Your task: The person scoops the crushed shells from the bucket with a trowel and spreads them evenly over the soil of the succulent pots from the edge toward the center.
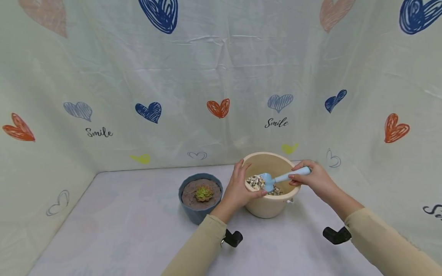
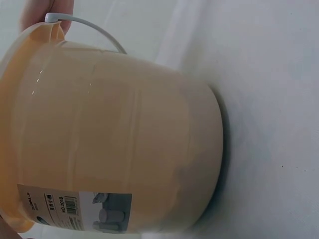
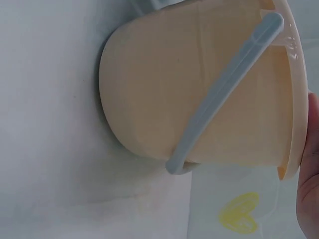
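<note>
A cream plastic bucket [image 1: 265,209] stands upright on the table, small pebbles [image 1: 276,191] inside it. My left hand [image 1: 239,189] grips its rim at the left, thumb along the front edge and fingers spread at the side. My right hand [image 1: 315,180] holds the handle of a light blue toy shovel [image 1: 284,177] over the right rim. The shovel's head is down inside the bucket, with a heap of pebbles [image 1: 255,182] at it. In the right wrist view, the grey bail handle [image 3: 224,94] hangs down along the bucket's side.
Left of the bucket stands a blue-grey pot [image 1: 195,214] of brown soil with a green succulent [image 1: 204,193], close by my left forearm. A printed label [image 2: 75,206] is stuck on the bucket. Behind the white-covered table [image 1: 131,214] hangs a curtain [image 1: 186,76] patterned with hearts.
</note>
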The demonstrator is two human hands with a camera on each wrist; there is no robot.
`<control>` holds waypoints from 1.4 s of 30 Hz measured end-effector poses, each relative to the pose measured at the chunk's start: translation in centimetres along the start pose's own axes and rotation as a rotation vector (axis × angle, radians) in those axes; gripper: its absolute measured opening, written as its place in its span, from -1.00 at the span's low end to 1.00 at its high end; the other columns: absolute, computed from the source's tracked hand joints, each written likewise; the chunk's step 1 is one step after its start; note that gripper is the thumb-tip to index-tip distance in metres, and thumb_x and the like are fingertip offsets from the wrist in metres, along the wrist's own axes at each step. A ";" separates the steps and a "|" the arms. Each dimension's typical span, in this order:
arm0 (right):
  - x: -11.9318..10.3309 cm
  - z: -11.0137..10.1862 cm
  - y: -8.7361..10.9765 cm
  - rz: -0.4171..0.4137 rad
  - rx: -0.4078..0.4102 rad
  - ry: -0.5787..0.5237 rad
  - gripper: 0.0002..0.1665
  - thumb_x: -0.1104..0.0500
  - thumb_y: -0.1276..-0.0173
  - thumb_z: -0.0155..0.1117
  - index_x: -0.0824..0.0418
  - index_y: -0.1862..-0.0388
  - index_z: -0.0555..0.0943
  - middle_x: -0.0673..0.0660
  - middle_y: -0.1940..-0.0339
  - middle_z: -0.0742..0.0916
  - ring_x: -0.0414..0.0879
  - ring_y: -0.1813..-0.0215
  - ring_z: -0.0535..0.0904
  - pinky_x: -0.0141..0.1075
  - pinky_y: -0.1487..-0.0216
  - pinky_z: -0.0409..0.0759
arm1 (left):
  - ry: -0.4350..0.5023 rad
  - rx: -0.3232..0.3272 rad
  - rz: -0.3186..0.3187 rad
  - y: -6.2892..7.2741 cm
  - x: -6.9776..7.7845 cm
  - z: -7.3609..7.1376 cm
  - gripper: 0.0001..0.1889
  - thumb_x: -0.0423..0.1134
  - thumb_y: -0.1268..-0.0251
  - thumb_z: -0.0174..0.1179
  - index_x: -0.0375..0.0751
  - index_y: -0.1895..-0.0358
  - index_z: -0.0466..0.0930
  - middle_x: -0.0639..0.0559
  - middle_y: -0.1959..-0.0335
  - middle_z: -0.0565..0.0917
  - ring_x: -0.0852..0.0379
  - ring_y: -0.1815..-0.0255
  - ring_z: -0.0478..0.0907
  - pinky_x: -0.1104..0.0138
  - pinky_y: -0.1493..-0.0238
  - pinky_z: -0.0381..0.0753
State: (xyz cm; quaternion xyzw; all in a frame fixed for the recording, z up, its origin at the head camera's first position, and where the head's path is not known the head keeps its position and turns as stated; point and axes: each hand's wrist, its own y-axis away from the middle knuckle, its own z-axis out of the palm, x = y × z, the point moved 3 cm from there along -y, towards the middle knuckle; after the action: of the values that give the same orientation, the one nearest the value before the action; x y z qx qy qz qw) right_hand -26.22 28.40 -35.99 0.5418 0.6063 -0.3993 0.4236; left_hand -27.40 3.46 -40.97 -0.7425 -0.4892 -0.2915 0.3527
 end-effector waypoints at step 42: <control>0.9 -0.2 3.2 -0.058 0.139 -0.239 -0.75 0.32 -0.23 0.42 0.35 0.18 0.55 0.13 0.41 0.72 -0.07 0.36 0.74 -0.23 0.21 0.68 | 0.099 0.118 0.044 4.3 2.4 -2.9 -0.10 -0.07 0.07 0.56 -0.03 -0.41 0.32 -0.08 -0.47 0.17 -0.16 -0.44 0.17 -0.13 -0.29 0.29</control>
State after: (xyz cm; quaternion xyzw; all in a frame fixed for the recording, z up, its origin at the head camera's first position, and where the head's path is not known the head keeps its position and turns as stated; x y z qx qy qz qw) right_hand -23.12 29.19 -36.81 0.5006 0.5377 -0.5142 0.4425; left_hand -22.78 1.18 -38.44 -0.7156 -0.4710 -0.2907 0.4261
